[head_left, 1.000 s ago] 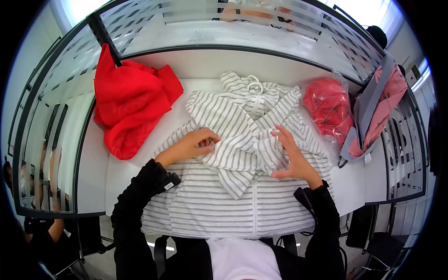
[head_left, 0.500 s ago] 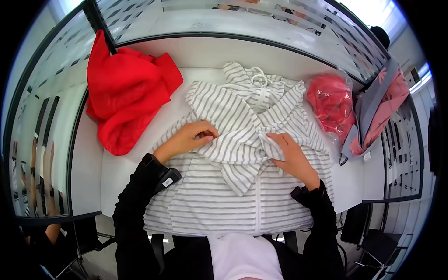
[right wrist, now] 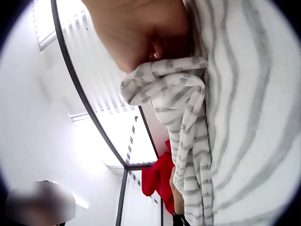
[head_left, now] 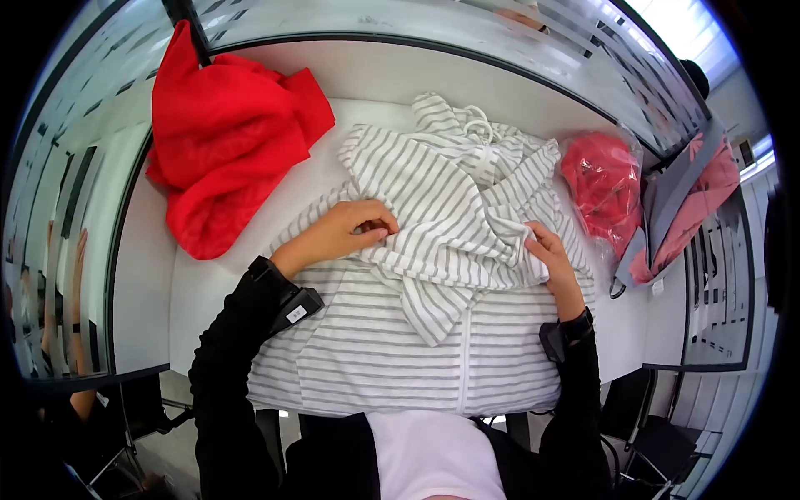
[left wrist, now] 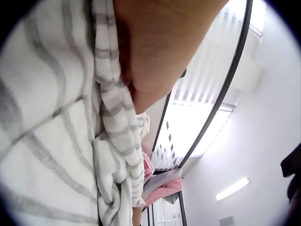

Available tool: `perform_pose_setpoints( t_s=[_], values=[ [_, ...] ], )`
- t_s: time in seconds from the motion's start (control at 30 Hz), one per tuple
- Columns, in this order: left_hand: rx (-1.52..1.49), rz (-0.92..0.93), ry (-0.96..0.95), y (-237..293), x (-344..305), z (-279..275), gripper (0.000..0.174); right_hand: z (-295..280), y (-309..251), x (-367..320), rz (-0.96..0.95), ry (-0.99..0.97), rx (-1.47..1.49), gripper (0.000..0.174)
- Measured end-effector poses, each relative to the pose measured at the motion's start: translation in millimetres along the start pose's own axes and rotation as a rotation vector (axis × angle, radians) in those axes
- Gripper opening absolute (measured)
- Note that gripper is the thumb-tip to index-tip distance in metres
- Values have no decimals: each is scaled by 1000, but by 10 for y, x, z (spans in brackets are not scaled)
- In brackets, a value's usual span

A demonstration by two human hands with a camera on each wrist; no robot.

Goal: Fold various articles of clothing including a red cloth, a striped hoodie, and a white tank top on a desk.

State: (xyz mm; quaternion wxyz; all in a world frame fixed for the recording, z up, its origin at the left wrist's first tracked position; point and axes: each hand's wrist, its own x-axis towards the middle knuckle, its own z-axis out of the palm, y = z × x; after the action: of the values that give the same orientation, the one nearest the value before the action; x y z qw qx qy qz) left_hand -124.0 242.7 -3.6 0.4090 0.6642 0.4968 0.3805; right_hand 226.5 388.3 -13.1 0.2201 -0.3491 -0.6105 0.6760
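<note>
Hoodie [head_left: 433, 250] white, grey-striped; garment [head_left: 225, 142] red; sleeves [head_left: 229, 367] black.

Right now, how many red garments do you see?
2: one loose red garment at the table's left, one bagged red garment at its right. Others may be hidden.

Office: frosted glass partitions [head_left: 467, 33], desk [head_left: 208, 283]

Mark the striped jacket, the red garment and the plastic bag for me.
striped jacket [head_left: 375, 358]: head view, lower front panel beside the zip.
red garment [head_left: 225, 142]: head view, middle of the crumpled heap.
plastic bag [head_left: 602, 179]: head view, middle, over the red cloth inside.
</note>
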Motion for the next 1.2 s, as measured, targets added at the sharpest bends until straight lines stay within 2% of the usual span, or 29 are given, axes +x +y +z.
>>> perform_pose_setpoints(
  t_s=[0.03, 0.17, 0.3, 0.43, 0.53, 0.77, 0.9, 1.0, 1.03, 1.17, 1.2],
  values=[
    [10, 8, 2, 6, 2, 1, 12, -34, 36, 19, -27, -50, 91, 27],
    [37, -6, -8, 34, 6, -2, 13, -19, 2, 35, 30, 145, 285, 35],
    [58, 28, 4, 22, 2, 6, 12, -60, 25, 72, 23, 235, 512, 40],
    [49, 23, 6, 11, -4, 10, 12, -113, 59, 59, 16, 191, 556, 47],
    [43, 5, -3, 18, -6, 5, 13, -26, -36, -16, 36, 257, 415, 49],
    [46, 13, 8, 15, -9, 14, 13, -142, 52, 10, -9, 106, 471, 45],
    [35, -7, 7, 32, -13, 16, 14, -191, 80, -12, 32, 93, 480, 44],
    [22, 16, 20, 26, -12, 22, 14, -165, 83, -10, 21, 159, 420, 47],
    [24, -1, 9, 42, -12, 11, 14, -209, 108, 21, 20, 86, 411, 54],
    [43, -7, 12, 70, -16, 9, 13, -98, -97, -49, 34, 106, 335, 66],
    [47, -17, 8, 64, -17, 8, 13, -96, -181, -92, 70, 136, 185, 67]
  ],
)
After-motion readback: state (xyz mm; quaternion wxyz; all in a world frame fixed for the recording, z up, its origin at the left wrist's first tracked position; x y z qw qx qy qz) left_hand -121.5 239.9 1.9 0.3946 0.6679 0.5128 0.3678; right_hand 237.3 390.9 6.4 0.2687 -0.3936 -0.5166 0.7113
